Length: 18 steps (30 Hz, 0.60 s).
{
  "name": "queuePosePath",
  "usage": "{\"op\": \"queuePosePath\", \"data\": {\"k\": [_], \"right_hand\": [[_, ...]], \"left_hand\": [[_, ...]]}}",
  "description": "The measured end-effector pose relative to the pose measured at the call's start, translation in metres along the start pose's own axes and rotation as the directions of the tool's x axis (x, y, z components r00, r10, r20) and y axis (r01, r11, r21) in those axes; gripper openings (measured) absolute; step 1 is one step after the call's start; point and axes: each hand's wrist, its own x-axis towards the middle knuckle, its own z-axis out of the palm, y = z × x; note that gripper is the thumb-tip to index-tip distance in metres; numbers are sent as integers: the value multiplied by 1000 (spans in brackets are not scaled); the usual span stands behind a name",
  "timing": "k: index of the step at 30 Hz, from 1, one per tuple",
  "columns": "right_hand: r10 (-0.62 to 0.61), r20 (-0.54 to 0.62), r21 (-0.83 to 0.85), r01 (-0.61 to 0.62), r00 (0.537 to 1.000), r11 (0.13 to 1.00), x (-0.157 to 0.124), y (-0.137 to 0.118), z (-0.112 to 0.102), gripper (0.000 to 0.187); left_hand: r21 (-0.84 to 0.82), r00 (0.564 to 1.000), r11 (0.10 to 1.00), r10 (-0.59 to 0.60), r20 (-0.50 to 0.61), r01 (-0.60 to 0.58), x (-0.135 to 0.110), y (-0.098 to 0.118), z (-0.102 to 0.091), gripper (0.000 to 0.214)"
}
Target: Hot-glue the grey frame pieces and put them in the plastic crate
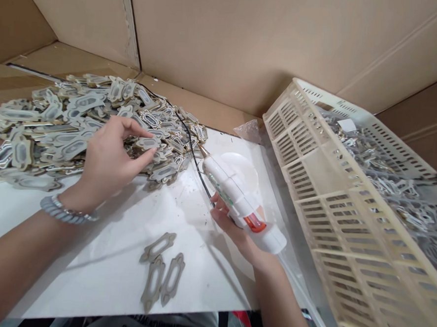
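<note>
At the pile (77, 100), a plate (147, 143) is framed by the parted fingertips of the left hand (110, 154); contact cannot be told. Right of the pile, the gun (232, 184) is gripped by the right hand (238, 236). The pile could be disturbed if the cord (185, 127) across it were snagged.

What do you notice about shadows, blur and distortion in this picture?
Head view: soft shadows fall on the white tabletop below the left hand; head view: green markings on the glue gun are too blurred to read; head view: the crate looks stretched towards the lower right, perhaps by a wide lens.
</note>
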Motion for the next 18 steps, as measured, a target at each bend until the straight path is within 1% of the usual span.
{"op": "queuePosePath", "data": {"k": [4, 6, 7, 8, 9, 10, 11, 12, 13, 14, 15, 16, 17, 18], "right_hand": [[-3, -7, 14, 3, 1000, 1000, 0, -2, 1, 17], [11, -3, 20, -11, 1000, 1000, 0, -2, 0, 17], [16, 0, 22, -16, 1000, 1000, -1, -3, -1, 17], [22, 3, 22, -22, 1000, 1000, -1, -3, -2, 17], [28, 10, 26, -28, 1000, 999, 0, -2, -3, 17], [37, 18, 34, -38, 999, 999, 0, -2, -4, 17], [44, 26, 45, -45, 999, 998, 0, -1, -4, 18], [49, 30, 53, -50, 998, 997, 1, 0, -5, 18], [50, 31, 59, -52, 998, 997, 1, 1, -5, 18], [46, 30, 64, -48, 999, 997, 2, 2, -5, 19], [41, 29, 67, -43, 999, 997, 2, 3, -4, 20], [38, 28, 69, -39, 999, 997, 2, 3, -4, 22], [39, 30, 71, -41, 999, 997, 2, 4, -4, 23], [45, 33, 72, -48, 998, 996, 2, 4, -4, 23]], "left_hand": [[85, 999, 996, -32, 44, 28, 10, 2, 3, 40], [104, 999, 994, -33, 36, 29, 11, 5, 0, 46], [114, 999, 993, -16, 30, 12, 9, 7, -2, 47], [112, 998, 993, 24, 53, -30, 7, 9, -6, 45], [91, 989, 992, 82, 120, -93, 3, 12, -11, 41], [36, 963, 984, 164, 215, -176, -1, 15, -16, 34], [-72, 880, 965, 259, 398, -252, -7, 17, -20, 26], [-203, 754, 940, 342, 560, -275, -12, 20, -25, 27], [-302, 620, 918, 397, 676, -258, -18, 23, -28, 35], [-363, 483, 905, 425, 766, -222, -24, 25, -29, 48], [-403, 380, 895, 446, 811, -189, -29, 27, -29, 61], [-434, 304, 884, 467, 830, -175, -34, 30, -28, 71], [-447, 277, 874, 484, 830, -190, -38, 31, -26, 77], [-446, 294, 865, 498, 816, -229, -42, 33, -24, 77]]}}
